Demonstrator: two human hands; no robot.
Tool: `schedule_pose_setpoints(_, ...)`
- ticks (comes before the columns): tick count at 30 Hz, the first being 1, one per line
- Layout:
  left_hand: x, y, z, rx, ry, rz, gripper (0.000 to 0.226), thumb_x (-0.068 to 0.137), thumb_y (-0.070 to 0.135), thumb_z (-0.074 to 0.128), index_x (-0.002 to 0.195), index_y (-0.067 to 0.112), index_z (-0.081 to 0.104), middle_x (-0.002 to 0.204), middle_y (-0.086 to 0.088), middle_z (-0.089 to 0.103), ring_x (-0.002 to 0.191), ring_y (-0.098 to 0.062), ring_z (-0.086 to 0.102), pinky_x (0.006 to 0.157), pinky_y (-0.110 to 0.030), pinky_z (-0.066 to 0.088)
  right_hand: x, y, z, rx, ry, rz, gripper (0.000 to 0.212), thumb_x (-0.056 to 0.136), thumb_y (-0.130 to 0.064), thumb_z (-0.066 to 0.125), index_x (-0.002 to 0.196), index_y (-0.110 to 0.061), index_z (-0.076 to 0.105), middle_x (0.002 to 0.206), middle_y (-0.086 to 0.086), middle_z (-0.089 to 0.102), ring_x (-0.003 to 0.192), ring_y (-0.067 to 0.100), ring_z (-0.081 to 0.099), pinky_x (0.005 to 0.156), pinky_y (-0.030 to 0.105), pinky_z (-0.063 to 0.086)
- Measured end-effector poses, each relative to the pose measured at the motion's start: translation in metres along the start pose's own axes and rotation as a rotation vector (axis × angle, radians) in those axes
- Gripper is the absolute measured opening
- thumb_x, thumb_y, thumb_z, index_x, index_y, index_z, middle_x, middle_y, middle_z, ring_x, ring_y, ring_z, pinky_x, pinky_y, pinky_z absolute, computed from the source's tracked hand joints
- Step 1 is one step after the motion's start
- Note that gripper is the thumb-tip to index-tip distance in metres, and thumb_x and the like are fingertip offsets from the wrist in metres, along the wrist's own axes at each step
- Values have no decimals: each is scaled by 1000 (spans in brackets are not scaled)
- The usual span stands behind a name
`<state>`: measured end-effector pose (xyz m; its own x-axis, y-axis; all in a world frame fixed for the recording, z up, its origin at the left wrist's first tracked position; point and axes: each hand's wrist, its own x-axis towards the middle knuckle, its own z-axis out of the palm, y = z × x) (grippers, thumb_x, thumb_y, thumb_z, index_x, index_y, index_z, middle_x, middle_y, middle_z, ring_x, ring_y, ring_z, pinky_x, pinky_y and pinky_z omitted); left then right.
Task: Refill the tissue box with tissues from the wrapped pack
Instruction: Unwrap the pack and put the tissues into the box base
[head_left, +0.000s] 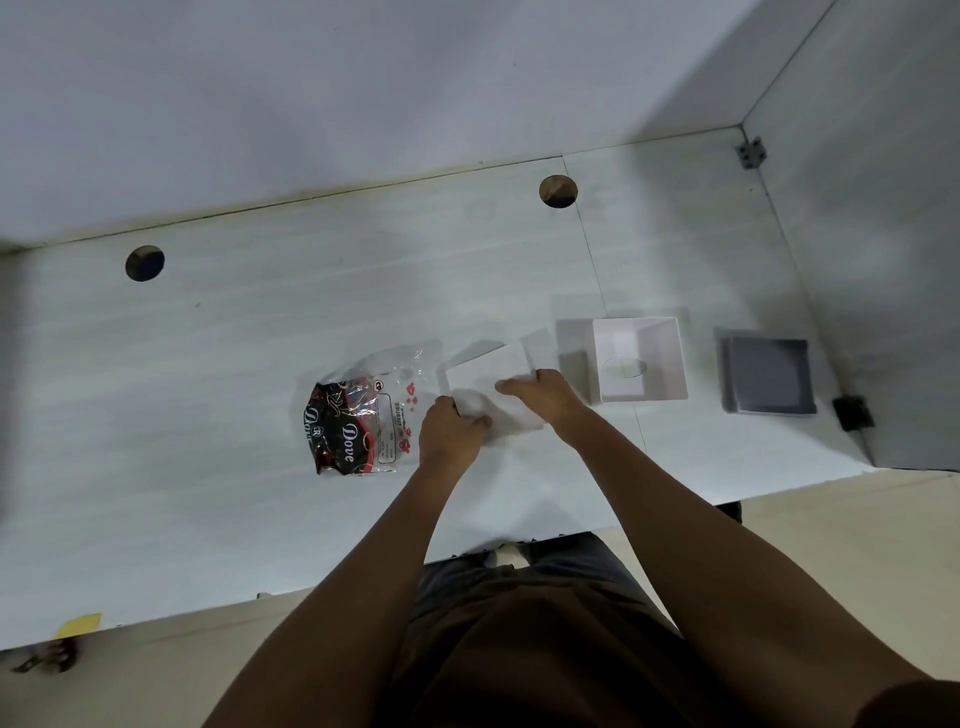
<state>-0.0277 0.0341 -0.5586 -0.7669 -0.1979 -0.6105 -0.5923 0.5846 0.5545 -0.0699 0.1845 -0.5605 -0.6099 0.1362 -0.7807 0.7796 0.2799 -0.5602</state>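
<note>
A stack of white tissues (488, 375) lies on the white desk between my hands. My left hand (451, 435) grips its near left corner and my right hand (540, 395) holds its right edge. The emptied plastic wrapper (363, 415), clear with a dark "Dove" print, lies flat just left of the tissues. The white tissue box (640, 359) sits upside down to the right, open side up, with its oval slot visible at the bottom inside. Its grey base lid (769, 375) lies further right.
The desk (260, 364) has two round cable holes (144, 263) (558, 191) near the back wall. A grey side panel (883, 260) with metal brackets bounds the right edge. The desk's front edge runs just before my body.
</note>
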Motion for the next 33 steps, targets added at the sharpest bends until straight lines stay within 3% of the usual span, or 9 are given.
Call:
schedule_pose_setpoints(3, 3, -1, -3, -59, -45, -33, 51, 77, 31, 75, 120, 8, 57, 112, -9, 68, 100, -28, 66, 74, -33, 51, -8, -1, -8, -31, -66, -86, 37, 78, -21, 78, 111, -7, 67, 112, 12, 72, 91, 23, 65, 81, 34, 53)
schedule_pose_setpoints(7, 0, 3, -17, -324, -134, -7, 42, 75, 11, 78, 113, 15, 62, 99, -5, 74, 92, -26, 72, 53, -24, 51, -17, 0, -19, -34, -158, -240, 47, 75, -7, 77, 119, -12, 63, 114, 8, 72, 104, 28, 68, 83, 34, 55)
schedule_pose_setpoints(11, -2, 5, -41, -635, -398, 213, 61, 71, -16, 75, 124, 12, 62, 109, -3, 75, 103, -18, 71, 74, -26, 58, -27, 3, -26, 49, -291, -361, 54, 75, 7, 69, 116, -27, 66, 114, -4, 74, 104, 12, 69, 88, 29, 56)
schedule_pose_setpoints(14, 8, 1, -44, -586, -400, 217, 69, 67, -14, 78, 130, 9, 61, 119, -9, 72, 113, -26, 67, 81, -28, 58, -30, 5, -26, -28, -304, -374, 45, 72, 3, 70, 109, -20, 59, 99, -4, 67, 89, 13, 63, 71, 26, 53)
schedule_pose_setpoints(17, 10, 1, -41, -456, -267, 209, 53, 69, -11, 79, 116, 10, 65, 104, -3, 74, 98, -19, 69, 77, -22, 57, -30, 12, -23, -82, -236, -387, 44, 65, -8, 71, 101, -17, 47, 87, -2, 55, 74, 13, 51, 58, 26, 42)
schedule_pose_setpoints(21, 10, -7, -32, -322, -147, 232, 49, 65, 2, 83, 105, 18, 61, 100, 1, 71, 91, -16, 68, 81, -33, 56, -26, 24, -20, -116, -131, -439, 44, 67, -9, 72, 108, -14, 57, 94, 0, 64, 79, 15, 59, 66, 32, 49)
schedule_pose_setpoints(24, 6, -9, -28, -348, -100, 263, 49, 69, 3, 82, 106, 25, 58, 100, 5, 70, 94, -16, 67, 79, -29, 55, -27, 23, -20, -133, -53, -459, 35, 64, -20, 70, 98, -20, 62, 94, 3, 68, 81, 18, 63, 70, 34, 51)
schedule_pose_setpoints(27, 5, -11, -27, -364, -106, 318, 57, 69, 7, 80, 110, 38, 57, 105, 10, 69, 101, -14, 67, 84, -28, 55, -30, 24, -20, -70, -34, -458, 42, 69, -11, 72, 109, -18, 61, 101, 2, 71, 87, 14, 66, 71, 31, 54)
schedule_pose_setpoints(33, 4, -10, -25, -247, -111, 325, 39, 75, 4, 77, 110, 20, 67, 100, 4, 73, 94, -14, 68, 83, -30, 52, -31, 34, -17, -91, -41, -435, 33, 73, -2, 72, 102, -15, 63, 90, -2, 70, 79, 16, 64, 70, 33, 51)
